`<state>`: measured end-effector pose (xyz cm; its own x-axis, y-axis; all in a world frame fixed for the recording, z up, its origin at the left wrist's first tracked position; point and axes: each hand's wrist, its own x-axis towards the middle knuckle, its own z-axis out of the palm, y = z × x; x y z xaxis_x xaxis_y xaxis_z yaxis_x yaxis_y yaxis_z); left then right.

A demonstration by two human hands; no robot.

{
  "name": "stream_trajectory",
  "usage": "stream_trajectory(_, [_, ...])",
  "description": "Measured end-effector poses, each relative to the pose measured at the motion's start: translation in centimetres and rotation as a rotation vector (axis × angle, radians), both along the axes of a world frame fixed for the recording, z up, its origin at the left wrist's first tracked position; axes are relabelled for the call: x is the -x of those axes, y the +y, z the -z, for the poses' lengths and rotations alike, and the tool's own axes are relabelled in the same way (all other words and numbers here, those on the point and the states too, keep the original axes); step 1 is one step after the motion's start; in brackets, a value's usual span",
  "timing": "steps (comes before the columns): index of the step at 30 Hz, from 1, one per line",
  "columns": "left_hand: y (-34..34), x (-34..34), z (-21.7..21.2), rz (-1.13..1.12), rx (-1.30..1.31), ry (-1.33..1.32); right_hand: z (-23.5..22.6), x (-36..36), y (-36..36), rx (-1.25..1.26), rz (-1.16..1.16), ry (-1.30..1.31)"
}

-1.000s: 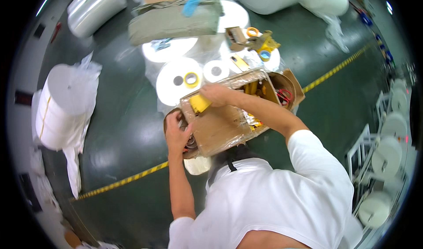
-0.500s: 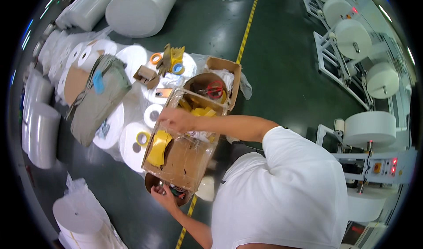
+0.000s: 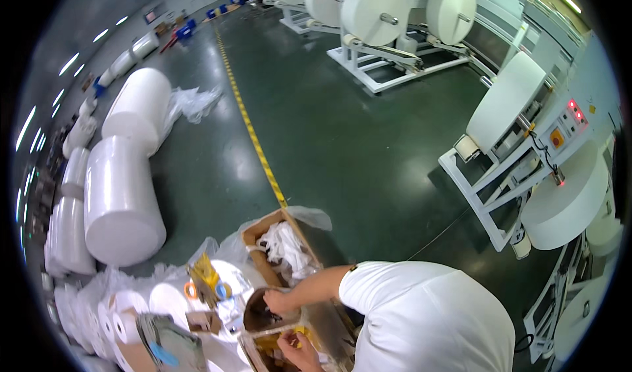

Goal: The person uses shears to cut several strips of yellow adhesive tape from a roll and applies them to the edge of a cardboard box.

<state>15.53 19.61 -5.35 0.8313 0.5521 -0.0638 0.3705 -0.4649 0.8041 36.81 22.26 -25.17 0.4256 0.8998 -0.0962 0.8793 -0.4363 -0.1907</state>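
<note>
My right hand [image 3: 280, 303] reaches in from the white sleeve and is over a round brown container [image 3: 253, 311]. Its fingers are curled together, and whatever they may hold is hidden. Nearer the lower edge, my left hand [image 3: 297, 352] is over a cardboard box [image 3: 249, 347] with its fingers apart. No object shows in that hand. Yellow pieces [image 3: 266, 341] lie in the box beside my left fingers. Past the round container, a cardboard box [image 3: 264, 226] holds crumpled white material [image 3: 286, 248].
White rolls stand left of the boxes, with yellow gloves [image 3: 205, 274], an orange tape roll [image 3: 191, 290] and a blue one [image 3: 223, 290] on top. A grey-green bundle [image 3: 174, 346] lies nearby. Large wrapped rolls [image 3: 125, 201] stand farther left. Machines with white reels [image 3: 507, 102] line the right.
My view has swung up toward the far floor. My right hand has gone from the box's middle to the round container. My left hand has left the small bin at the near end.
</note>
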Motion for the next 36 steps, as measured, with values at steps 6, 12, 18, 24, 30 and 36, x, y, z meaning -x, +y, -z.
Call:
stream_trajectory(6, [0.7,-8.2,0.4,0.437,-0.053,0.587,-12.3,-4.0,-1.1,0.279,-0.205,0.257])
stream_trajectory(12, [3.2,-16.5,17.6,0.292,-0.219,0.025,-21.8,-20.6,-10.9,-0.004,-0.225,0.943])
stream_trajectory(18, [1.8,-19.8,16.8,-0.228,0.381,0.423,-23.6,-22.1,-20.3,-0.289,-0.241,1.488])
stream_trajectory(24, [-2.3,-18.0,-0.7,-0.285,-0.057,0.128,-23.1,-22.1,-20.0,-0.380,-0.153,1.324])
stream_trajectory(30, [-6.4,-12.7,-16.7,-0.333,-0.005,-0.041,-26.5,-17.1,-13.8,-0.486,-0.448,1.363])
stream_trajectory(36, [-10.5,-2.6,-22.0,-0.511,0.012,0.111,-29.5,-6.7,-12.4,-0.381,-0.710,1.238])
